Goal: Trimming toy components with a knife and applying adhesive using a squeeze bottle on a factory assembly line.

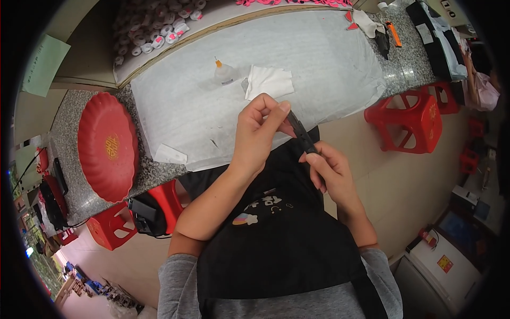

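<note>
Between my two hands, in front of my apron, is a slim black strip-like piece [302, 137]; its exact kind is too small to make out. My left hand [254, 130] pinches its upper end between thumb and fingers. Its lower end is gripped by my right hand [330, 169], with the thumb on top. Beyond my hands, a small translucent squeeze bottle [226, 74] with an orange-yellow tip stands on the white sheet [191, 101] that covers the worktop. A white folded cloth [270, 82] lies just past my left hand.
A red scalloped tray [108, 154] stands at the left, near a white slip [170, 154]. Many small white and pink pieces [159, 32] fill the far left shelf. An orange-handled tool [393, 34] lies far right. Red stools [406, 121] stand beside the counter.
</note>
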The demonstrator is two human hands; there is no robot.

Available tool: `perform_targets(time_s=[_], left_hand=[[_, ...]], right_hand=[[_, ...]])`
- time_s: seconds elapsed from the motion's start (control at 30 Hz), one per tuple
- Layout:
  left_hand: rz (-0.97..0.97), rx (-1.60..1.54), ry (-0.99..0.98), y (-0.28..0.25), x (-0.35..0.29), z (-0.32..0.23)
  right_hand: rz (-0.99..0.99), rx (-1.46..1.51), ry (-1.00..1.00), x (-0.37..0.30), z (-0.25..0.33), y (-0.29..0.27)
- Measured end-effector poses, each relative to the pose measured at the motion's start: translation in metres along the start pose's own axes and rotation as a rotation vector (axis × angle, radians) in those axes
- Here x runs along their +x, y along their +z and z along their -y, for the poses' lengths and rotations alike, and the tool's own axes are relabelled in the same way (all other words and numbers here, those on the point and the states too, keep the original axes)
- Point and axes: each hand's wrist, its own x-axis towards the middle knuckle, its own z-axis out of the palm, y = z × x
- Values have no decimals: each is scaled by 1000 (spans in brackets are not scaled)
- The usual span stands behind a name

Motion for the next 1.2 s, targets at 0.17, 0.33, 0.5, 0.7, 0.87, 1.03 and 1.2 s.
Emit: perform_targets(time_s=[0.17,0.33,0.5,0.7,0.87,1.03,1.2], left_hand=[[68,126,104,2,-7,-3],[104,101,55,3,-2,-3],[140,112,56,3,-1,2],[137,62,-20,0,-1,4],[147,82,-74,0,-4,5],[157,20,-99,1,-7,3],[89,7,-66,4,-9,7]], right_hand=[[54,30,54,-2,-2,-6],[17,36,40,-4,-4,1],[2,101,34,-4,-10,2],[-22,-21,45,-4,-9,1],[-55,22,82,-7,-14,-2],[-124,-41,29,-8,-22,2],[-123,-26,5,-9,-22,5]])
